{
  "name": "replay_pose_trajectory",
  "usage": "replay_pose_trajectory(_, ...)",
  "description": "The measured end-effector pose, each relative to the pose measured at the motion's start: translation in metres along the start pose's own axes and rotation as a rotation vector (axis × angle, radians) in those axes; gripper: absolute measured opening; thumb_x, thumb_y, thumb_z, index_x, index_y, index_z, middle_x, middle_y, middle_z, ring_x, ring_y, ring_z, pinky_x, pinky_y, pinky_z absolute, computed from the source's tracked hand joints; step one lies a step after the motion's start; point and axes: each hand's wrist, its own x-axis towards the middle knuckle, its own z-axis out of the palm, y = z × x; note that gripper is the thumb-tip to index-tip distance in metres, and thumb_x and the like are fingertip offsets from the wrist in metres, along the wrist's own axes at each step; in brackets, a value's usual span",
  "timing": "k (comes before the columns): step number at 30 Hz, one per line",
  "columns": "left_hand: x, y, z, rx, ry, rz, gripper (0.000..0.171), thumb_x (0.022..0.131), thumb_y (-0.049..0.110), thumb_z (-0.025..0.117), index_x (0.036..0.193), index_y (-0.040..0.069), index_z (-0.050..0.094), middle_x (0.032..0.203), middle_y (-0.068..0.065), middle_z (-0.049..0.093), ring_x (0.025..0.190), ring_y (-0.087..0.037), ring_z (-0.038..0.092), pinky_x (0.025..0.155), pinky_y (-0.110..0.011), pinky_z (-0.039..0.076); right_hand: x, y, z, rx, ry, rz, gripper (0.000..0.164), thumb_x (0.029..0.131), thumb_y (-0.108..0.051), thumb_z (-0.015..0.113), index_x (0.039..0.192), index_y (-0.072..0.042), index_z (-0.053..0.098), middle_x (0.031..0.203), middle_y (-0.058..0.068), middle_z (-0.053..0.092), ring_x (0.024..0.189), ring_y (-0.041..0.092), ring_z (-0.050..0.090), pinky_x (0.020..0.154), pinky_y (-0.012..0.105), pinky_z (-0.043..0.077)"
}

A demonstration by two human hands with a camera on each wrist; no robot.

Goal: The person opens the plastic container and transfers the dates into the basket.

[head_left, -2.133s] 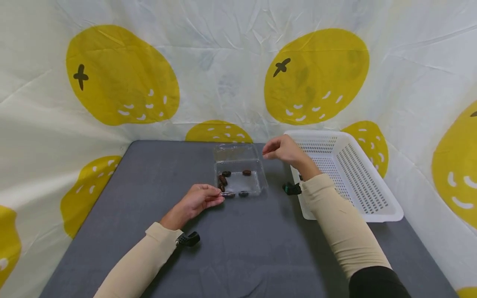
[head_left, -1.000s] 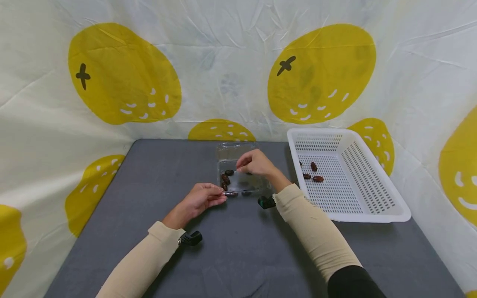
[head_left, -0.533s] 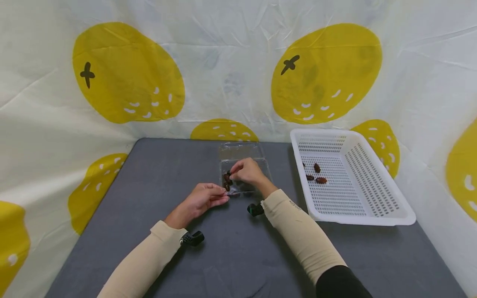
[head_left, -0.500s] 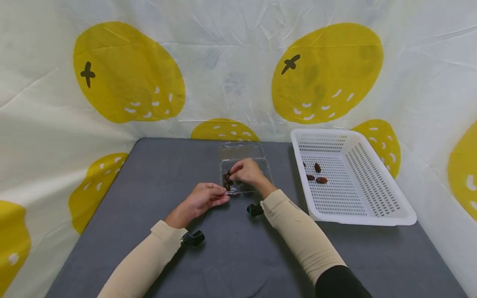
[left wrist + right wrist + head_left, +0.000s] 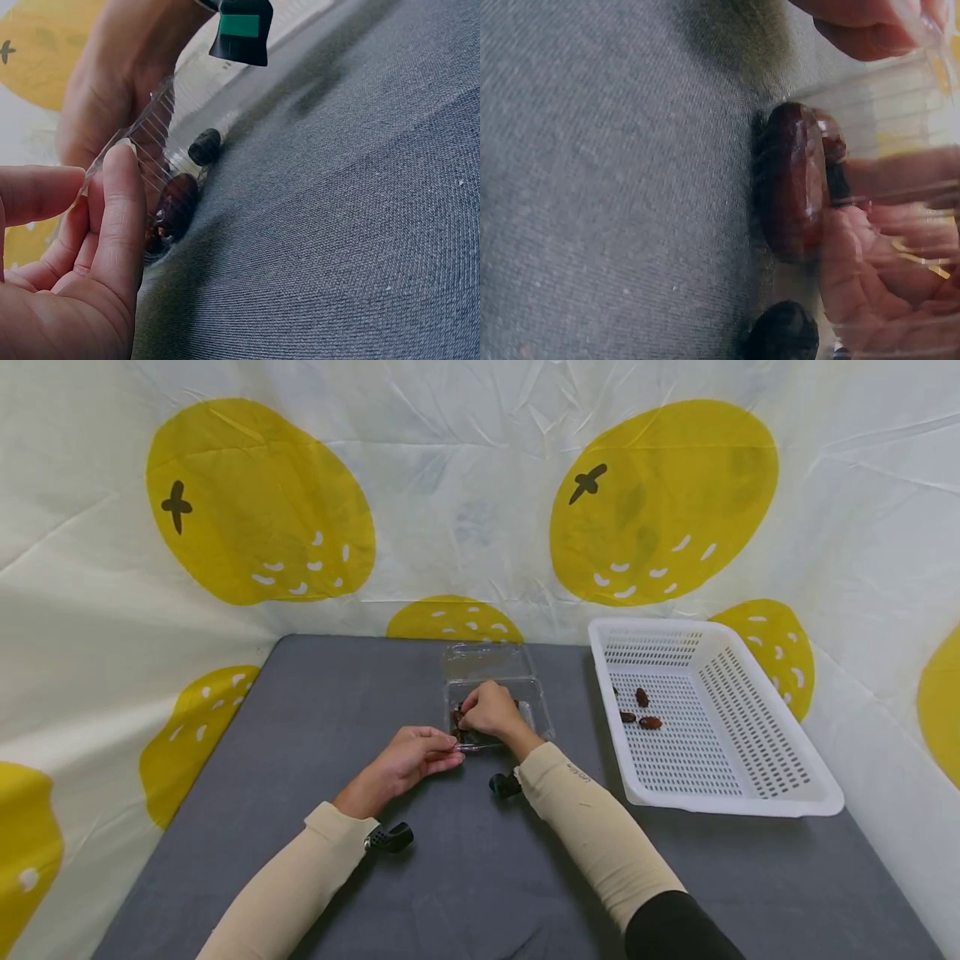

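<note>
A clear plastic clamshell box stands on the grey cloth with its lid folded back. My left hand pinches its near left rim between thumb and fingertips. Inside the box, my right hand reaches down at the left with curled fingers. At its fingertips the right wrist view shows a dark date, seen through the ribbed wall and partly hidden. A larger brown date lies against the near wall, with a darker date beside it. The right hand covers much of the box's inside.
To the right stands a white perforated basket with several dates at its left side. A grey cloth covers the table. A white curtain printed with yellow fruit hangs behind and at both sides.
My right hand has come left from beside the basket, over the box and down among the dates at its left side. The left hand keeps its pinch on the rim. The view has shifted slightly.
</note>
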Motion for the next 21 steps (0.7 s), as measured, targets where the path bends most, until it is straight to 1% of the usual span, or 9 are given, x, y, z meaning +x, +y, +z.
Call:
replay_pose_trajectory(3,-0.001,0.001,0.0,0.003,-0.002,0.0,0.01,0.101,-0.005,0.059,0.107,-0.01,0.065,0.09,-0.009,0.074,0.081,-0.016,0.077,0.077,-0.027,0.067,-0.001,0.0,-0.003,0.004,-0.02,-0.005,0.016,0.08,-0.016,0.085,0.096,-0.012,0.084,0.107,0.007,0.08,0.108,0.029,0.071,0.094,0.042,0.063)
replay_pose_trajectory(7,-0.001,0.001,0.0,0.007,0.004,-0.001,0.019,0.102,-0.005,0.059,0.117,-0.016,0.06,0.089,-0.009,0.074,0.08,-0.016,0.077,0.077,-0.027,0.068,-0.001,0.001,-0.008,0.027,-0.031,-0.022,0.016,0.079,-0.015,0.085,0.095,-0.012,0.084,0.107,0.008,0.08,0.104,0.029,0.072,0.09,0.042,0.063)
replay_pose_trajectory(10,-0.001,0.001,0.001,0.012,0.009,-0.006,0.025,0.102,-0.004,0.059,0.122,-0.019,0.058,0.089,-0.009,0.074,0.08,-0.016,0.077,0.077,-0.028,0.068,-0.001,0.002,-0.012,0.047,-0.035,-0.033,0.016,0.078,-0.014,0.084,0.094,-0.012,0.084,0.106,0.008,0.08,0.101,0.028,0.072,0.086,0.039,0.063)
replay_pose_trajectory(16,-0.002,0.0,-0.001,0.023,0.012,-0.005,0.025,0.102,-0.002,0.06,0.122,-0.018,0.059,0.09,-0.009,0.075,0.081,-0.016,0.077,0.078,-0.029,0.068,-0.003,0.002,-0.022,0.1,-0.043,-0.039,0.016,0.077,-0.012,0.084,0.093,-0.011,0.085,0.102,0.008,0.081,0.096,0.025,0.071,0.077,0.032,0.061)
replay_pose_trajectory(21,-0.001,0.001,0.0,0.021,0.012,-0.005,0.025,0.102,-0.003,0.06,0.121,-0.018,0.059,0.092,-0.009,0.074,0.082,-0.016,0.076,0.08,-0.028,0.068,-0.007,0.003,-0.035,0.171,-0.089,-0.023,0.018,0.08,-0.011,0.083,0.098,-0.01,0.084,0.105,0.009,0.079,0.092,0.024,0.072,0.072,0.031,0.061)
